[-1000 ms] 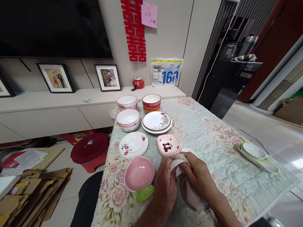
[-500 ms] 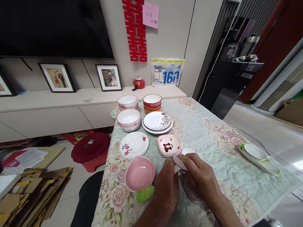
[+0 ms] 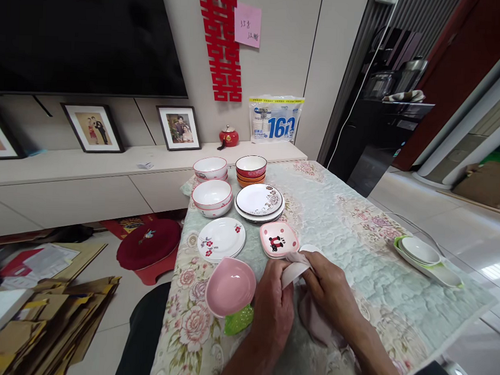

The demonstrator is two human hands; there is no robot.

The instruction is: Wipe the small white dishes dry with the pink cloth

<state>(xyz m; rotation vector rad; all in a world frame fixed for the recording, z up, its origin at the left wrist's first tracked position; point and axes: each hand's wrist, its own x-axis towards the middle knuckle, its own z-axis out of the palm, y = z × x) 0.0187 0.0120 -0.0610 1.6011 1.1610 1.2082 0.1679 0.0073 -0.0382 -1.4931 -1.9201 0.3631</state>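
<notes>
My left hand (image 3: 274,292) is closed around a small white curved piece (image 3: 294,273), perhaps a small dish; fingers and cloth hide much of it. My right hand (image 3: 331,283) grips a pale pinkish-grey cloth (image 3: 317,321), pressed over that piece, with the rest hanging below the palm. Just beyond the fingers lies a white round dish (image 3: 311,248), partly covered. A pink peach-shaped bowl (image 3: 230,288) with a green leaf handle (image 3: 239,320) sits left of my left hand. Ahead of both hands is a stack of square pink dishes (image 3: 279,239) with a cat drawing.
Flowered plates (image 3: 222,238), brown-patterned plates (image 3: 259,200), white bowls (image 3: 212,194) and red-and-orange bowls (image 3: 251,171) stand stacked farther back. Green-edged dishes (image 3: 428,262) lie near the right edge of the flowered tablecloth (image 3: 335,212). A red stool (image 3: 149,244) stands left of the table.
The cloth has shifted between my fingers, and more of the white piece's curved edge shows. My hands are slightly turned. The dishes on the table stay put.
</notes>
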